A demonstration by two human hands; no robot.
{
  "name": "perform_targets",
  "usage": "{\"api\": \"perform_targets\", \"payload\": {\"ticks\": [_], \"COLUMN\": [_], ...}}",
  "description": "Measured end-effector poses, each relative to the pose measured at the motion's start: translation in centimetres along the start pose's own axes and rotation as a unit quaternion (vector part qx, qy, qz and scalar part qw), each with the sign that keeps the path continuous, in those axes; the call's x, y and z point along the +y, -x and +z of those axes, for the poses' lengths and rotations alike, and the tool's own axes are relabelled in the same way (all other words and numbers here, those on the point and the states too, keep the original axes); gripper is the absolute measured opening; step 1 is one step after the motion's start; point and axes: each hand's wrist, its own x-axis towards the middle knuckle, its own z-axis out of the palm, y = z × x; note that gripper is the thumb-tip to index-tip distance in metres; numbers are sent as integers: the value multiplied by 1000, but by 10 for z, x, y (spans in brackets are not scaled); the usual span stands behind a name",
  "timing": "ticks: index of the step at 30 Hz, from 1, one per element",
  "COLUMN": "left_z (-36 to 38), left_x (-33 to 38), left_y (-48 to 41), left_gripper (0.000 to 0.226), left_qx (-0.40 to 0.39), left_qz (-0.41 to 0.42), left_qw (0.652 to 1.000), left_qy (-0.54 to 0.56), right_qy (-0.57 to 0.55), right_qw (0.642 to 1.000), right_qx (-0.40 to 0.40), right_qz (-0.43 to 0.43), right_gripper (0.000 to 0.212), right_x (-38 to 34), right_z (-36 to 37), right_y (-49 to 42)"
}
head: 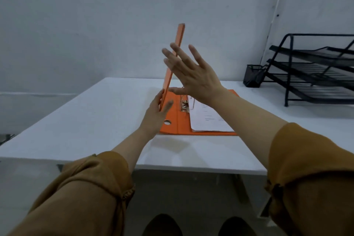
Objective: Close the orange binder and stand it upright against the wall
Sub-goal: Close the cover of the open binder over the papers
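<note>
Sleeves (pixel 92 188) mustard | left grip (pixel 156 113) pinches orange binder's (pixel 183 122) raised cover (pixel 179 38) (near-upright) | right grip (pixel 193 76) released, fingers (pixel 194 51) splayed

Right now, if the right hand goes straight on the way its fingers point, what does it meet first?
The right hand meets the binder's raised cover first; its fingertips overlap it in view, though contact is unclear.
</note>
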Motion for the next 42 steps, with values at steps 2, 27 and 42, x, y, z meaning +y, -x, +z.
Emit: {"api": "perform_targets", "payload": {"ticks": [2,27,42], "left_z": [6,52,68], "left_x": [-6,24,32], "left_y": [-5,-22,-18], "left_gripper": [60,70,74], "left_qx": [-11,-150,-180], "left_qz": [11,121,147], "left_qw": [1000,883,819], "left_qy": [-5,-428,-525], "right_qy": [39,-174,-250], "right_qw": [999,945,858], "right_qx": [-8,-220,-402], "right_qz": [-10,166,197], "right_gripper": [74,56,61], "right_x": [8,4,-8], "right_z": [4,23,3], "right_y": [13,162,179]}}
